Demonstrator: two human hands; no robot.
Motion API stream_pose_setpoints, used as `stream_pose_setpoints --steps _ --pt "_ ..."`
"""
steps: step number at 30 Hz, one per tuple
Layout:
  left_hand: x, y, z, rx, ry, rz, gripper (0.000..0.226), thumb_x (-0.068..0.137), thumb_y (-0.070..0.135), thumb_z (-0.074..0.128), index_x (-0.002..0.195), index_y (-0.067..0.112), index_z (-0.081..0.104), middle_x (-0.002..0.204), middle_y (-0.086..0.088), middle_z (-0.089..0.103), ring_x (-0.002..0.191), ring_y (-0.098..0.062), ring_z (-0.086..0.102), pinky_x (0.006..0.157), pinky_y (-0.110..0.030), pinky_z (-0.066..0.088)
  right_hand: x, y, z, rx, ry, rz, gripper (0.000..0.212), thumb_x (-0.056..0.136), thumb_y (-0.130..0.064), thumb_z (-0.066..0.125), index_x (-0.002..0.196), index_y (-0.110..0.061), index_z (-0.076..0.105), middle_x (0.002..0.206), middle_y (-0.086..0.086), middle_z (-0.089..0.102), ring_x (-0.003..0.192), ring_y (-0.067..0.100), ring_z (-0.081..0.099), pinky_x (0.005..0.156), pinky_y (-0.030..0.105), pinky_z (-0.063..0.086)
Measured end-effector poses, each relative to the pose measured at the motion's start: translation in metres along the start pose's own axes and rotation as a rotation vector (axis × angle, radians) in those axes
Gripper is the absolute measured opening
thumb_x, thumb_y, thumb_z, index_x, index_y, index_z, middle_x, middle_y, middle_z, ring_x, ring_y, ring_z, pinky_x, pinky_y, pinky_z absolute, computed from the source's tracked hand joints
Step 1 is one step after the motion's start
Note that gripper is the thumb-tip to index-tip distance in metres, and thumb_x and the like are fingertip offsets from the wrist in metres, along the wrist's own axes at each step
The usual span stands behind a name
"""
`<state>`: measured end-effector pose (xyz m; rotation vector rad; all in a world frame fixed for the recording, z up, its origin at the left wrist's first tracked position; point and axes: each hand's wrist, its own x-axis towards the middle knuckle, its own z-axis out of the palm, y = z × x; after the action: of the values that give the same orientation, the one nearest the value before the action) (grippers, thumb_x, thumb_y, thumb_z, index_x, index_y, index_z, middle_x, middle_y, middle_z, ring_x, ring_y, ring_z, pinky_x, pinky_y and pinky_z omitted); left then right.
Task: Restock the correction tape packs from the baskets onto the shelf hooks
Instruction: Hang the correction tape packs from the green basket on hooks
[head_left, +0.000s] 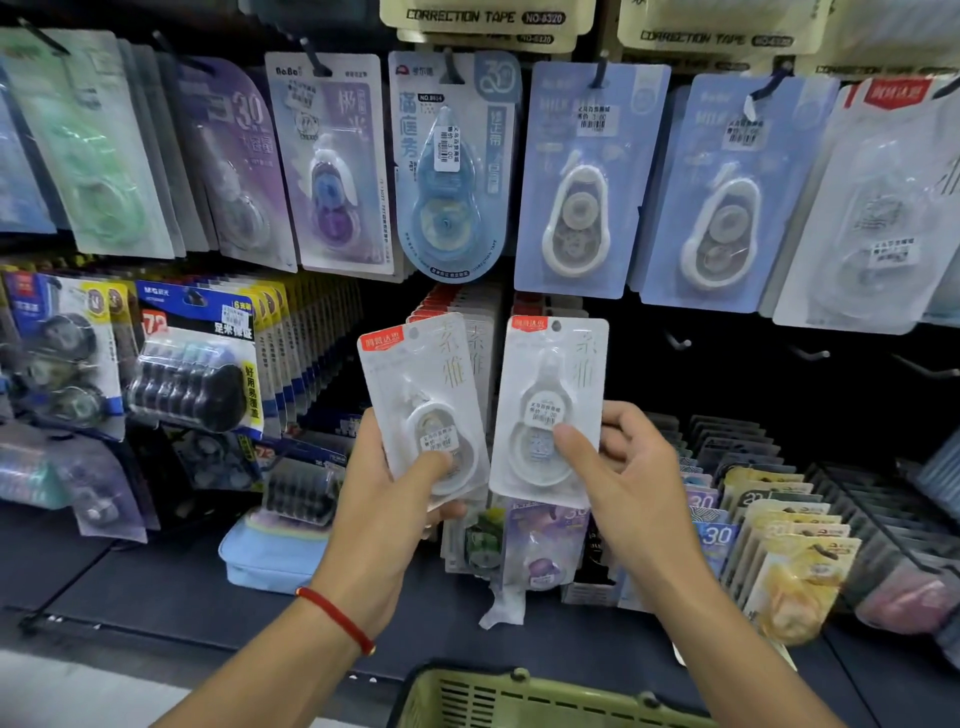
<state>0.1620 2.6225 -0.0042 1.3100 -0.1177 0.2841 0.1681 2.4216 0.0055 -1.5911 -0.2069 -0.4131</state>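
My left hand (395, 499) grips a white correction tape pack (421, 395) with a red label, tilted slightly left, thumb on its blister. My right hand (618, 467) holds a second matching white pack (550, 395) upright, thumb pressed on its price sticker. Both packs are held up in front of the shelf, side by side and apart. Behind them more of the same white packs (467, 322) hang on a hook. To the right, bare hooks (680, 342) stick out of the dark back panel. The rim of a green basket (519, 696) shows at the bottom.
Rows of blue, purple and green correction tape packs (452, 166) hang above. Black multi-packs (192, 364) hang at the left. Racks of yellow and blue packs (779, 535) stand on the lower shelf at the right. A light blue pouch (270, 556) lies on the shelf.
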Motion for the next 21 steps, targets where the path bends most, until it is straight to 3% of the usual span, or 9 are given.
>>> stream_pose_setpoints --steps 5,8,10,13,16,18,21 --pt "0.001 -0.002 -0.002 0.007 0.020 0.017 0.040 0.077 0.017 0.067 0.106 0.044 0.067 0.108 0.004 0.075 0.089 -0.019 0.077 0.062 -0.045 0.064 0.002 -0.005 0.000 0.000 0.060 -0.008 0.017 0.097 -0.029 0.074 0.111 -0.021 0.070 0.098 -0.006 0.082 0.089 0.012 0.079 0.073 0.025 0.063" --pt "0.001 -0.001 -0.003 0.079 0.054 0.072 0.035 0.079 0.021 0.065 0.107 0.043 0.061 0.100 0.015 0.072 0.085 -0.011 0.075 0.055 -0.032 0.060 0.003 -0.005 -0.001 -0.032 0.081 0.001 0.022 0.095 -0.037 0.074 0.111 -0.023 0.069 0.097 -0.008 0.081 0.088 0.010 0.078 0.069 0.023 0.061" --pt "0.001 -0.002 -0.004 0.126 0.063 0.092 0.034 0.079 0.025 0.067 0.105 0.044 0.056 0.098 0.014 0.071 0.085 -0.013 0.074 0.054 -0.033 0.059 0.005 0.000 -0.004 -0.243 0.077 0.052 0.034 0.094 -0.049 0.071 0.118 -0.026 0.064 0.105 -0.011 0.078 0.097 0.009 0.074 0.078 0.028 0.060" --pt "0.000 -0.003 -0.002 0.153 -0.014 0.076 0.041 0.085 0.015 0.073 0.106 0.045 0.054 0.106 0.003 0.073 0.086 -0.021 0.076 0.054 -0.046 0.063 0.005 0.007 -0.008 -0.626 0.076 0.027 0.046 0.095 -0.055 0.065 0.134 -0.031 0.054 0.123 -0.016 0.061 0.108 0.004 0.059 0.089 0.027 0.050" --pt "-0.003 -0.004 0.003 0.105 -0.178 0.011 0.043 0.092 0.013 0.074 0.118 0.042 0.059 0.116 -0.006 0.076 0.096 -0.026 0.077 0.061 -0.045 0.063 0.004 0.005 -0.008 -0.421 -0.111 -0.006 0.027 0.095 -0.053 0.067 0.116 -0.037 0.067 0.107 -0.022 0.072 0.101 -0.004 0.066 0.081 0.016 0.049" --pt "-0.006 -0.004 0.007 0.086 -0.274 -0.036 0.046 0.095 0.012 0.073 0.127 0.042 0.060 0.120 -0.005 0.076 0.103 -0.028 0.077 0.067 -0.049 0.065 0.002 0.006 -0.005 -0.297 -0.290 0.014 0.030 0.093 -0.055 0.068 0.116 -0.036 0.072 0.110 -0.021 0.076 0.103 0.001 0.071 0.085 0.021 0.055" --pt "-0.007 -0.006 0.010 0.102 -0.301 -0.059 0.055 0.100 0.000 0.064 0.137 0.041 0.058 0.122 -0.002 0.075 0.105 -0.027 0.077 0.074 -0.048 0.066 -0.002 0.009 0.000 -0.172 -0.275 0.032 0.024 0.097 -0.037 0.074 0.120 -0.034 0.071 0.112 -0.013 0.079 0.104 0.008 0.076 0.089 0.032 0.060"
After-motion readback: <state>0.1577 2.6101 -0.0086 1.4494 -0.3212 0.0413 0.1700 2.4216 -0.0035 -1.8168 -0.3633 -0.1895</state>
